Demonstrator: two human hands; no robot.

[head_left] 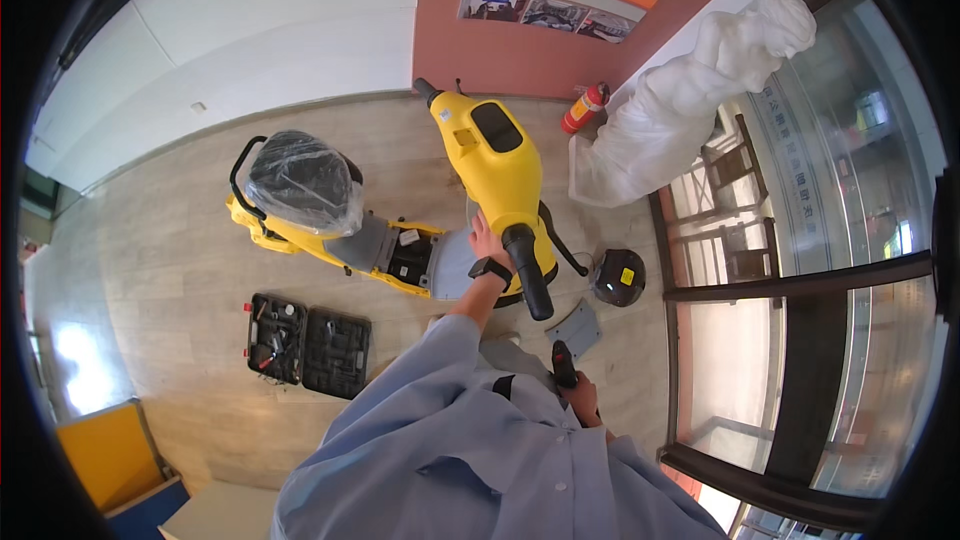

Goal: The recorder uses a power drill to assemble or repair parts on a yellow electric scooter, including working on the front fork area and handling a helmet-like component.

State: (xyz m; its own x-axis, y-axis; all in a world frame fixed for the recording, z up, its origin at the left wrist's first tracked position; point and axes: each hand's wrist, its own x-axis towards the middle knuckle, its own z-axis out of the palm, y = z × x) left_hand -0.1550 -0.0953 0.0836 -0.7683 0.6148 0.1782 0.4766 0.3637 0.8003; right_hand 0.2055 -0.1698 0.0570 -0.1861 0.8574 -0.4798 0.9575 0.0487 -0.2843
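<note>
A yellow electric scooter (498, 180) stands in front of me, its seat (305, 183) wrapped in clear plastic. The floorboard hatch is off, baring a black compartment (408, 258) with a small white part inside. My left hand (487, 242) reaches to the inner side of the front column, beside the black handlebar grip (527, 270); its fingers look stretched out, their tips partly hidden. Low by my right side, my right hand (580, 402) is closed round a black handheld power tool with red marks (564, 365), probably a cordless drill.
An open black tool case (335, 352) lies on the floor at left. Right of the scooter are a grey panel (574, 331) and a black helmet (619, 277) with a yellow label. A fire extinguisher (586, 108), white statue (690, 90) and glass doors (740, 340) stand along the right.
</note>
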